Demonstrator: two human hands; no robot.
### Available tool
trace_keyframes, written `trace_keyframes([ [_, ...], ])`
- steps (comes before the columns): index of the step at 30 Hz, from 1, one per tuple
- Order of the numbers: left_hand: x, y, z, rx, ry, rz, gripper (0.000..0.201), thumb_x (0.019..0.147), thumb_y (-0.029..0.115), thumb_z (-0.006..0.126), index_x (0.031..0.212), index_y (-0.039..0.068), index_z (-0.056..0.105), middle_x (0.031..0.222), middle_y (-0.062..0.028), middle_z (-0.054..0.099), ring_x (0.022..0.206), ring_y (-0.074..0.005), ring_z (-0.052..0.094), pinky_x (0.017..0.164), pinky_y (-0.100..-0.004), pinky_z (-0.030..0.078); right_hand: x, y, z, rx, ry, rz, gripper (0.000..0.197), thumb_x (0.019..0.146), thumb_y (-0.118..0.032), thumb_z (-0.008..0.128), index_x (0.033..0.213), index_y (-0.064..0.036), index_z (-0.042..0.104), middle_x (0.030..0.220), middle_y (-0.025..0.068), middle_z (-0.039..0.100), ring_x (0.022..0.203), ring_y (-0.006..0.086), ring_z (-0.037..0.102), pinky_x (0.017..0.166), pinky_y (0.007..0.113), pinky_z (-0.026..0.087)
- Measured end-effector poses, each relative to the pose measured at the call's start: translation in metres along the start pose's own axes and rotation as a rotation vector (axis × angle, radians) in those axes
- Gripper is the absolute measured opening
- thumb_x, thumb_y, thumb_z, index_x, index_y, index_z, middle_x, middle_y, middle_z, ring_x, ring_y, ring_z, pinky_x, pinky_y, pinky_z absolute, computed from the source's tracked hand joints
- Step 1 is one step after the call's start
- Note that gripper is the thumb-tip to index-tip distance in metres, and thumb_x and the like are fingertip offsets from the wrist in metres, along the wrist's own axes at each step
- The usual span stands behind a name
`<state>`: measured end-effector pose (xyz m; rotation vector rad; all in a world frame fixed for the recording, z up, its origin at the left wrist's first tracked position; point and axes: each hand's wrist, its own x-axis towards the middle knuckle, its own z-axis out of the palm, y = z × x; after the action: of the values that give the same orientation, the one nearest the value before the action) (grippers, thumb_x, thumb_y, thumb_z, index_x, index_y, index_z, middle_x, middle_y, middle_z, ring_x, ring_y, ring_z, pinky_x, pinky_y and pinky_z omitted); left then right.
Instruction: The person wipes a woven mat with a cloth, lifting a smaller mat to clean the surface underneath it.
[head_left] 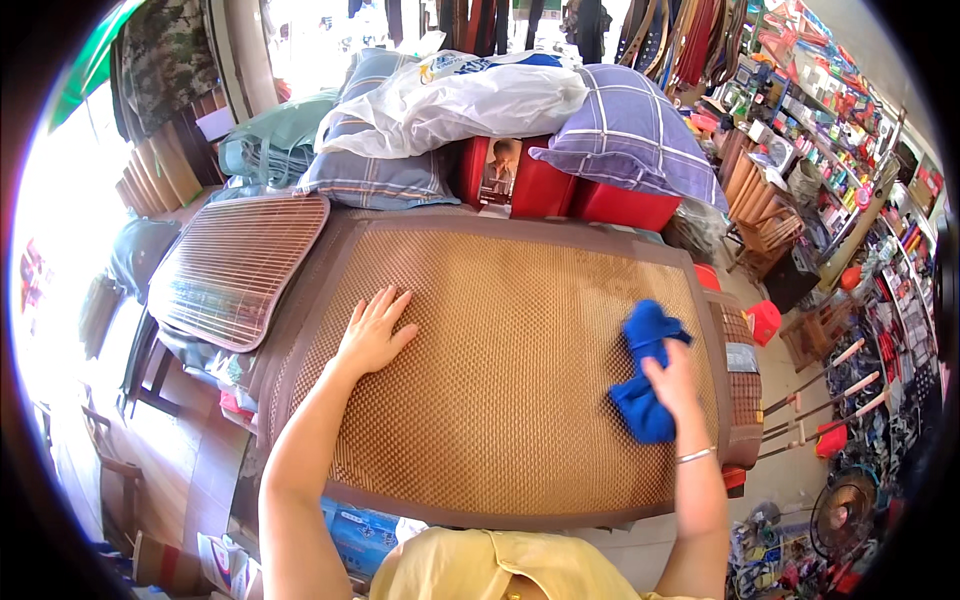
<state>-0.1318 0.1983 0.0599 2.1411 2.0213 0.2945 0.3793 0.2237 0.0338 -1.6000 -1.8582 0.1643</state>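
Note:
A woven tan mat (500,370) with a brown cloth border lies spread out in front of me. My left hand (373,336) rests flat on the left part of the mat, fingers apart, holding nothing. Over on the right part, my right hand (675,378) is closed on a blue cloth (642,405), which lies bunched against the weave. Part of the cloth sticks out beyond the fingers toward the far side. The palm side of this hand is hidden.
A slatted brown mat (240,265) lies at the left. Behind are a plaid pillow (640,125), a white plastic bag (455,100) and red boxes (625,205). A rolled mat (743,395) adjoins the right edge. Long-handled tools (830,405) and a fan (843,510) stand farther right.

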Motion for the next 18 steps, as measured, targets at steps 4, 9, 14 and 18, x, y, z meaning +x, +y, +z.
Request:
trace_keyframes([
  [4, 0.010, 0.018, 0.004, -0.012, 0.011, 0.023, 0.068, 0.099, 0.054, 0.042, 0.154, 0.016, 0.031, 0.161, -0.0171, 0.024, 0.151, -0.0292, 0.018, 0.122, -0.0477, 0.013, 0.026, 0.074, -0.035, -0.364, 0.050, 0.248, 0.054, 0.082, -0.036, 0.069, 0.123, -0.0031, 0.059, 0.119, 0.0207, 0.064, 0.108, 0.0410, 0.059, 0.092, 0.050, 0.048],
  [9, 0.030, 0.023, 0.013, 0.031, 0.065, 0.094, 0.067, 0.099, 0.050, 0.044, 0.153, 0.014, 0.032, 0.159, -0.0209, 0.026, 0.150, -0.0330, 0.019, 0.122, -0.0505, 0.014, 0.053, -0.018, -0.008, -0.405, -0.044, 0.212, 0.047, 0.076, -0.030, 0.067, 0.117, -0.0078, 0.062, 0.108, 0.0180, 0.067, 0.096, 0.0398, 0.063, 0.086, 0.051, 0.050],
  [14, 0.052, 0.043, 0.019, 0.045, 0.080, 0.152, 0.065, 0.096, 0.045, 0.049, 0.153, 0.016, 0.034, 0.159, -0.0214, 0.026, 0.149, -0.0356, 0.021, 0.121, -0.0513, 0.015, 0.040, -0.163, 0.066, -0.051, -0.200, -0.446, 0.028, 0.067, -0.026, 0.069, 0.086, -0.0052, 0.063, 0.085, 0.0158, 0.063, 0.085, 0.0362, 0.062, 0.077, 0.049, 0.049],
  [18, 0.052, 0.029, 0.021, 0.005, 0.118, 0.164, 0.062, 0.097, 0.046, 0.049, 0.151, 0.016, 0.038, 0.158, -0.0192, 0.029, 0.149, -0.0328, 0.023, 0.121, -0.0505, 0.017, -0.008, -0.239, 0.100, 0.147, -0.329, -0.744, 0.044, 0.067, -0.031, 0.076, 0.101, -0.0053, 0.062, 0.105, 0.0166, 0.060, 0.107, 0.0338, 0.057, 0.088, 0.047, 0.047],
])
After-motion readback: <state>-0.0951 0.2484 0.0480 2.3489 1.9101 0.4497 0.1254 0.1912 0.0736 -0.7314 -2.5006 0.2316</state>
